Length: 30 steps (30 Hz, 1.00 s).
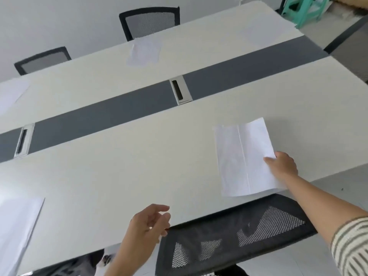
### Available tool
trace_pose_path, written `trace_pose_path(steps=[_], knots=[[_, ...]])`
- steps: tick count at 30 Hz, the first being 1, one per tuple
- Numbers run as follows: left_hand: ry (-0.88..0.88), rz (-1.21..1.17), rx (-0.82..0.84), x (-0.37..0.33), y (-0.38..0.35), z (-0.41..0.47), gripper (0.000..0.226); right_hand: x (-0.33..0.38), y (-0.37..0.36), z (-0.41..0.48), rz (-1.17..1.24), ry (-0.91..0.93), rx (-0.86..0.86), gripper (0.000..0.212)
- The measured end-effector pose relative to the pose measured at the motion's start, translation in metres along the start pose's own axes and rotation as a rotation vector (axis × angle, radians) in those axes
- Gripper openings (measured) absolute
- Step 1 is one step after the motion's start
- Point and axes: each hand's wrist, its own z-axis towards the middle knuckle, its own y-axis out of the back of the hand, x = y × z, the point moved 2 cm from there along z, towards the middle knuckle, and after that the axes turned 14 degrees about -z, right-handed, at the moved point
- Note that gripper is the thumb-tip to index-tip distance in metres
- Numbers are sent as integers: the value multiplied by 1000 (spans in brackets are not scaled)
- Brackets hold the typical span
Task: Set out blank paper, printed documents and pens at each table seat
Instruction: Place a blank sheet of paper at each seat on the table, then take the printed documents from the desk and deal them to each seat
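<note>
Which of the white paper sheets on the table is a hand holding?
The creased white paper sheet at the near right edge; the right hand holds its side. The other sheets lie untouched.

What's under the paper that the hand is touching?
The white table lies under the paper, which the right hand holds by its edge. Anything else beneath the sheet, such as a second page, is covered.

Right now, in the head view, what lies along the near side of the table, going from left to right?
plain sheet → left hand → creased sheet → right hand, which holds that sheet's right edge.
</note>
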Motion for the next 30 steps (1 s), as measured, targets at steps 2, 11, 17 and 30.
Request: trace_pose_path(steps=[2, 11, 17, 30], knots=[[16, -11, -35, 4, 3, -5, 21, -3, -4, 7, -73, -21, 21, 27], [-64, 21, 27, 3, 6, -9, 13, -11, 20, -24, -78, -21, 29, 44], [-146, 101, 217, -15, -4, 6, 12, -34, 71, -118, 433, 79, -17, 19], [-194, 278, 678, -56, -180, -14, 19, -230, 80, -307, 833, -246, -114, 8]])
